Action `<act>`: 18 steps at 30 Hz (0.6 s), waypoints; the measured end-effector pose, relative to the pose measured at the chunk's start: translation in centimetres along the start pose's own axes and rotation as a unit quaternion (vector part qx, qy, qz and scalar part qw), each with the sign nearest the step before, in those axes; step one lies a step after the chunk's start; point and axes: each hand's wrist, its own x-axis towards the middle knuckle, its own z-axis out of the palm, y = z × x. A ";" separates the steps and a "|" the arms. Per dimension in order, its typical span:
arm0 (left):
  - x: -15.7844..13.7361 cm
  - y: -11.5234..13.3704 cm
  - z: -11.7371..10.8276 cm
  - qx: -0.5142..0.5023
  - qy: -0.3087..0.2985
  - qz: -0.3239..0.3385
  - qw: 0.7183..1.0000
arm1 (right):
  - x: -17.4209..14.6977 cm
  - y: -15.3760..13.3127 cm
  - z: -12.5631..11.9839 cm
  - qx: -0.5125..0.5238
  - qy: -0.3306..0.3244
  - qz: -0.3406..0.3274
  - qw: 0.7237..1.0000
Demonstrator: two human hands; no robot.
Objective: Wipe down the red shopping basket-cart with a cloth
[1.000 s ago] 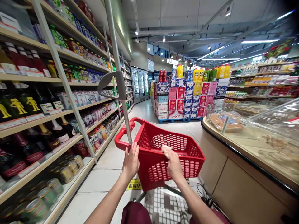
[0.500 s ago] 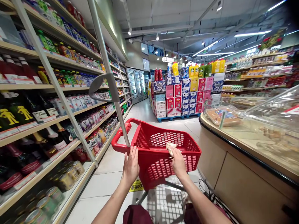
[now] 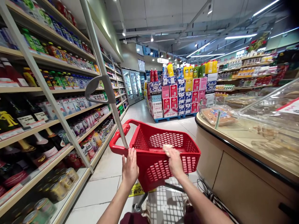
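Note:
In front of me stands a red plastic shopping cart basket (image 3: 146, 154) with perforated walls and a tall grey metal pole (image 3: 120, 126) at its handle end. My left hand (image 3: 130, 169) lies against the near wall close to the handle, fingers stretched out and holding nothing. At the near rim, farther right, my right hand (image 3: 175, 162) is closed on a wadded pale cloth (image 3: 167, 147). The cloth is slightly blurred and partly covered by the fingers. Nothing shows inside the visible part of the basket.
Drink shelves (image 3: 77, 116) line the left side. Stacked drink cartons (image 3: 173, 97) stand ahead on a blue pallet. A curved counter (image 3: 224, 155) with packaged food borders the right, with black cables (image 3: 207, 191) on the floor beside it. A yellow floor sign (image 3: 136, 189) lies under the cart.
My right hand has shifted slightly left along the rim with the cloth and now covers more of it. My left hand stays against the basket. The view has turned a little right.

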 end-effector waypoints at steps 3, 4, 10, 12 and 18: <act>0.2 0.5 0.6 -0.008 0.009 -0.003 1.000 | -0.2 -2.7 3.0 0.008 -0.028 -0.061 0.998; 0.2 0.5 0.7 -0.009 0.009 -0.002 1.000 | -0.2 -2.7 3.2 0.005 -0.032 -0.066 0.997; 0.3 0.5 0.8 -0.021 0.009 -0.004 1.000 | -0.1 7.8 -2.9 -0.073 0.022 0.085 0.994; 0.4 1.0 0.9 -0.022 0.018 -0.020 0.999 | -0.5 9.4 -3.9 -0.084 0.034 0.100 0.991; 1.1 3.0 2.0 -0.032 0.012 -0.032 0.999 | -1.1 6.1 -0.2 -0.037 -0.027 -0.010 0.999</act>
